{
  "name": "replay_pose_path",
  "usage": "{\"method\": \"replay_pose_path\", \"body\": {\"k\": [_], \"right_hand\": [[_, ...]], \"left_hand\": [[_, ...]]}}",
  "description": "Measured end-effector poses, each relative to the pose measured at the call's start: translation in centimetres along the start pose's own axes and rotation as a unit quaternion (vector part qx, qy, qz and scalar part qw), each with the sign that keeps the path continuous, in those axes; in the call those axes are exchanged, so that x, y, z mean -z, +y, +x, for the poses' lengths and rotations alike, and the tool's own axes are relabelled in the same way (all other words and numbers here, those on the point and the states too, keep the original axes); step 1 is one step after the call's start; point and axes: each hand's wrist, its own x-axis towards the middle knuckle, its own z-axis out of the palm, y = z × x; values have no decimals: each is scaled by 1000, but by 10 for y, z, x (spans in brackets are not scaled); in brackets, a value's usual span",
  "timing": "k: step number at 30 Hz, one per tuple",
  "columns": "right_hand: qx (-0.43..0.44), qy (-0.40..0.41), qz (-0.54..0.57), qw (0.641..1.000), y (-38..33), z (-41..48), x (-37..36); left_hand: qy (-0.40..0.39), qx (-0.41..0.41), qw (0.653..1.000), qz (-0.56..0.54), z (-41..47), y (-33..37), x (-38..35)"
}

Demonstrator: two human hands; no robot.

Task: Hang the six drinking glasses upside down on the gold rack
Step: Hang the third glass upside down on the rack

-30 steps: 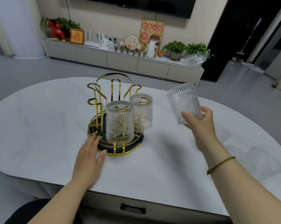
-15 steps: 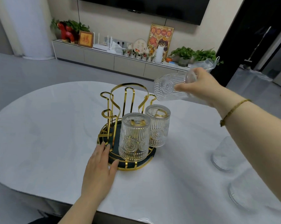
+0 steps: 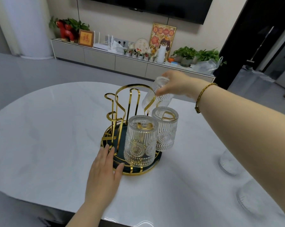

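The gold rack (image 3: 120, 102) with its dark round base stands in the middle of the white table. Two ribbed glasses hang upside down on its near pegs, one at the front (image 3: 141, 141) and one to its right (image 3: 165, 128). My right hand (image 3: 176, 84) grips a third glass (image 3: 154, 95) by its bottom, mouth down and tilted, over a peg at the rack's far right. My left hand (image 3: 105, 171) lies flat with fingers spread against the base's front left rim. Two more glasses (image 3: 228, 163) (image 3: 253, 195) stand at the right, partly hidden by my forearm.
The white marble table (image 3: 48, 136) has a rounded far edge and a near edge close to me. Beyond it are grey floor and a low cabinet (image 3: 105, 58) with plants and ornaments along the wall.
My right hand has carried the glass up from the right, turned it mouth down and lowered it toward the rack's far right peg. My left hand has stayed on the base.
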Motion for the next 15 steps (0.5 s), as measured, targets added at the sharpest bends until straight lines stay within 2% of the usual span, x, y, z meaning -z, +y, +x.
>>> {"method": "replay_pose_path", "body": {"k": [9,15], "right_hand": [[5,-84,-29,996,-6,12,-17],[3,-106,-24,994,-2,10,-28]], "left_hand": [[2,2,1000,2,1,-1,-1],[-4,4,1000,2,1,-2,-1]]}}
